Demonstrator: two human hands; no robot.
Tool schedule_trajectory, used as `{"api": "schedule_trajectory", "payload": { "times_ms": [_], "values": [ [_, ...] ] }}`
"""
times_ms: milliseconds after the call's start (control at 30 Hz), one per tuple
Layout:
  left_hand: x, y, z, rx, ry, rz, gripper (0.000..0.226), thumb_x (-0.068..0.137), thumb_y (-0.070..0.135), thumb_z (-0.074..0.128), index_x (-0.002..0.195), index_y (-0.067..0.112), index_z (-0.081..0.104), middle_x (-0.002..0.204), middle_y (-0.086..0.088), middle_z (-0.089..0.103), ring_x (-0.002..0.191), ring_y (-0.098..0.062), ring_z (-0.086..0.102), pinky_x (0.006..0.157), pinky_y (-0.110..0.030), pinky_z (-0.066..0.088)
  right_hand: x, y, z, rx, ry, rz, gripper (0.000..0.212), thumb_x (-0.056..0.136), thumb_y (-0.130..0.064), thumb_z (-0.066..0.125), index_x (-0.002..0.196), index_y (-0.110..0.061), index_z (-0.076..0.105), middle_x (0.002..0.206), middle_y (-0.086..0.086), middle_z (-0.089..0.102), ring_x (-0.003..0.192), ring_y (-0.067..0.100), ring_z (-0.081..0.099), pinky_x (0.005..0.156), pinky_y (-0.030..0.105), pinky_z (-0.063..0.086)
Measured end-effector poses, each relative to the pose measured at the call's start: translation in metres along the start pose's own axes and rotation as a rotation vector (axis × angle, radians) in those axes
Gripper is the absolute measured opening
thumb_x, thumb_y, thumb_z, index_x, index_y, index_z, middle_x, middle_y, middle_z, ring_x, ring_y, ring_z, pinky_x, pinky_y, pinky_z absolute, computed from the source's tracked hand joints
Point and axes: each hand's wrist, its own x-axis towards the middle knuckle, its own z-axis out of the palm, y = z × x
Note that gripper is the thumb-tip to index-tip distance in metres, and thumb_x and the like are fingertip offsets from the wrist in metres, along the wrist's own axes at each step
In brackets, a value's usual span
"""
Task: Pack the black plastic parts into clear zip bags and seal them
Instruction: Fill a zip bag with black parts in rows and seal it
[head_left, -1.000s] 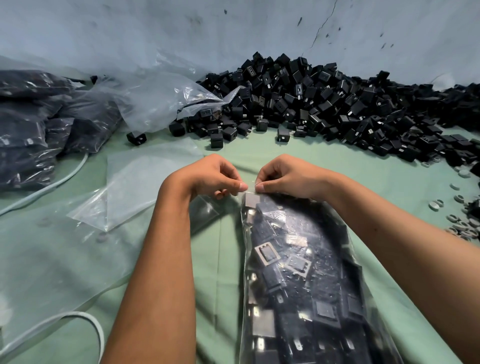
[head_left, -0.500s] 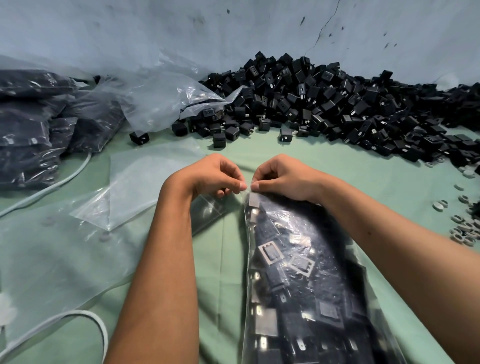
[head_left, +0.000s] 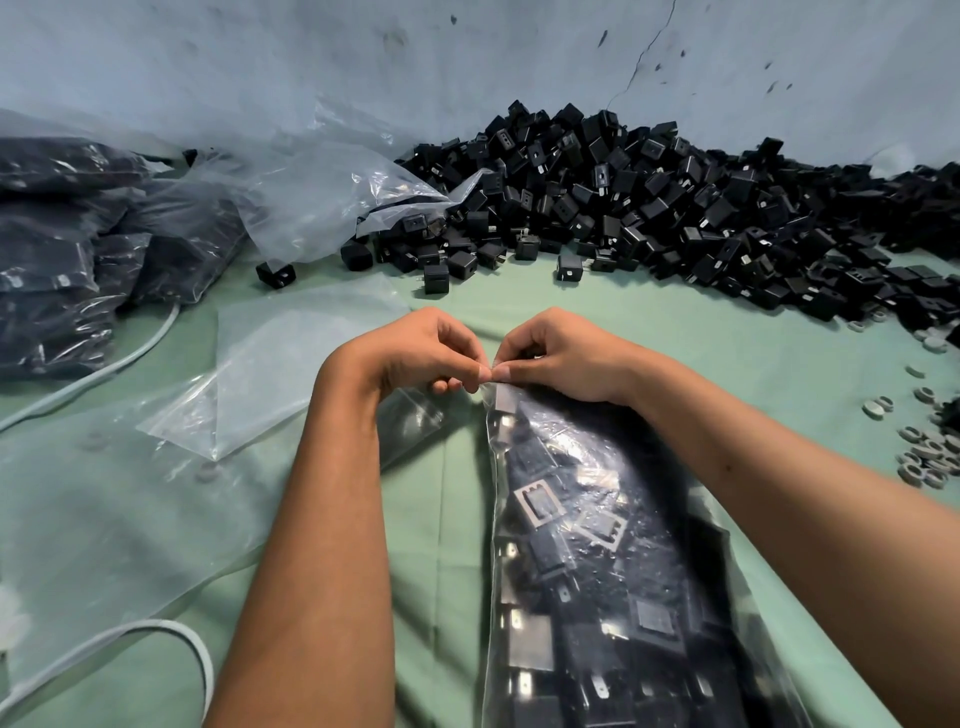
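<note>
A clear zip bag (head_left: 597, 545) full of black plastic parts lies on the green cloth in front of me, its mouth pointing away. My left hand (head_left: 415, 353) and my right hand (head_left: 556, 353) meet at the bag's top left corner, thumb and forefinger of each pinched on the zip strip. A big heap of loose black parts (head_left: 649, 197) lies against the wall behind the hands.
Empty clear bags (head_left: 280, 364) lie flat to the left. Filled bags of black parts (head_left: 62, 249) are stacked at far left. A white cable (head_left: 145, 639) loops at lower left. Small grey rings (head_left: 930, 457) are scattered at the right edge.
The two hands have drawn closer, so their fingertips now touch at the bag's top corner. The bag has stayed in place.
</note>
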Motion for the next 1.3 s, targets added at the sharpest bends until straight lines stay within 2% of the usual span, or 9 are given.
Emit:
{"api": "schedule_trajectory", "payload": {
  "times_ms": [133, 267, 367, 533, 733, 867, 1033, 1167, 1300],
  "values": [
    [0.001, -0.001, 0.001, 0.038, 0.014, 0.018, 0.012, 0.087, -0.002, 0.073, 0.078, 0.006, 0.074, 0.060, -0.004, 0.064, 0.051, -0.013, 0.047, 0.053, -0.021, 0.037, 0.003, 0.000, 0.001, -0.001, -0.001, -0.003, 0.014, 0.094, -0.028, 0.076, 0.080, -0.026, 0.075, 0.055, -0.021, 0.060, 0.052, -0.006, 0.048, 0.053, 0.008, 0.038],
    [0.002, -0.003, 0.000, 0.061, 0.026, 0.009, 0.020, 0.085, -0.002, 0.073, 0.071, 0.013, 0.074, 0.060, -0.005, 0.064, 0.051, -0.015, 0.051, 0.050, -0.022, 0.044, -0.001, 0.002, -0.011, -0.086, -0.025, 0.027, 0.014, 0.092, -0.033, 0.078, 0.078, -0.030, 0.077, 0.064, -0.017, 0.069, 0.054, -0.007, 0.053, 0.055, 0.008, 0.040],
    [0.004, -0.001, 0.002, 0.067, 0.031, -0.004, 0.017, 0.086, 0.002, 0.073, 0.074, 0.014, 0.074, 0.060, -0.003, 0.064, 0.049, -0.014, 0.052, 0.046, -0.021, 0.045, -0.006, 0.008, -0.019, -0.102, -0.017, 0.043, 0.015, 0.092, -0.033, 0.077, 0.078, -0.028, 0.076, 0.064, -0.015, 0.070, 0.055, -0.003, 0.054, 0.054, 0.012, 0.042],
    [0.007, 0.003, 0.007, 0.067, 0.004, -0.028, 0.006, 0.089, 0.011, 0.078, 0.085, 0.007, 0.074, 0.067, -0.009, 0.065, 0.047, -0.012, 0.054, 0.046, -0.022, 0.044, -0.007, 0.011, -0.014, -0.109, -0.009, 0.039, 0.020, 0.096, -0.030, 0.073, 0.076, -0.027, 0.073, 0.061, -0.017, 0.067, 0.054, -0.006, 0.053, 0.054, 0.009, 0.041],
    [0.009, 0.000, 0.006, 0.104, 0.001, 0.046, 0.013, 0.088, 0.005, 0.077, 0.076, 0.009, 0.072, 0.062, -0.004, 0.065, 0.047, -0.007, 0.053, 0.048, -0.019, 0.041, -0.015, 0.015, -0.022, -0.100, -0.028, 0.070, 0.020, 0.095, -0.036, 0.074, 0.077, -0.028, 0.076, 0.060, -0.018, 0.068, 0.051, -0.006, 0.053, 0.050, 0.008, 0.039],
    [0.016, -0.001, 0.008, 0.093, 0.008, -0.006, 0.012, 0.088, 0.009, 0.078, 0.077, 0.011, 0.073, 0.061, -0.005, 0.066, 0.049, -0.014, 0.056, 0.047, -0.023, 0.043, -0.019, 0.020, -0.028, -0.114, -0.037, 0.095, 0.020, 0.096, -0.035, 0.073, 0.080, -0.023, 0.077, 0.063, -0.011, 0.068, 0.054, 0.003, 0.053, 0.054, 0.019, 0.043],
    [0.018, -0.001, 0.011, 0.114, -0.021, 0.005, 0.012, 0.090, 0.014, 0.077, 0.079, 0.012, 0.073, 0.064, -0.006, 0.068, 0.050, -0.014, 0.060, 0.047, -0.024, 0.045, -0.019, 0.021, -0.023, -0.124, -0.023, 0.078, 0.019, 0.098, -0.034, 0.070, 0.082, -0.024, 0.075, 0.070, -0.015, 0.072, 0.059, -0.005, 0.058, 0.057, 0.011, 0.044],
    [0.015, -0.002, 0.009, 0.115, -0.044, 0.027, 0.014, 0.091, 0.010, 0.075, 0.077, 0.011, 0.072, 0.068, -0.010, 0.068, 0.049, -0.014, 0.057, 0.048, -0.024, 0.045, -0.023, 0.021, -0.030, -0.125, -0.057, 0.088, 0.024, 0.097, -0.037, 0.071, 0.074, -0.027, 0.075, 0.060, -0.019, 0.067, 0.051, -0.005, 0.052, 0.051, 0.008, 0.038],
    [0.019, -0.001, 0.011, 0.129, -0.018, -0.015, 0.012, 0.089, 0.015, 0.079, 0.077, 0.014, 0.075, 0.067, -0.007, 0.067, 0.054, -0.016, 0.057, 0.050, -0.024, 0.047, -0.028, 0.024, -0.038, -0.154, -0.085, 0.119, 0.020, 0.095, -0.037, 0.073, 0.082, -0.023, 0.078, 0.071, -0.010, 0.073, 0.058, -0.003, 0.055, 0.063, 0.020, 0.042]
  ]
}}
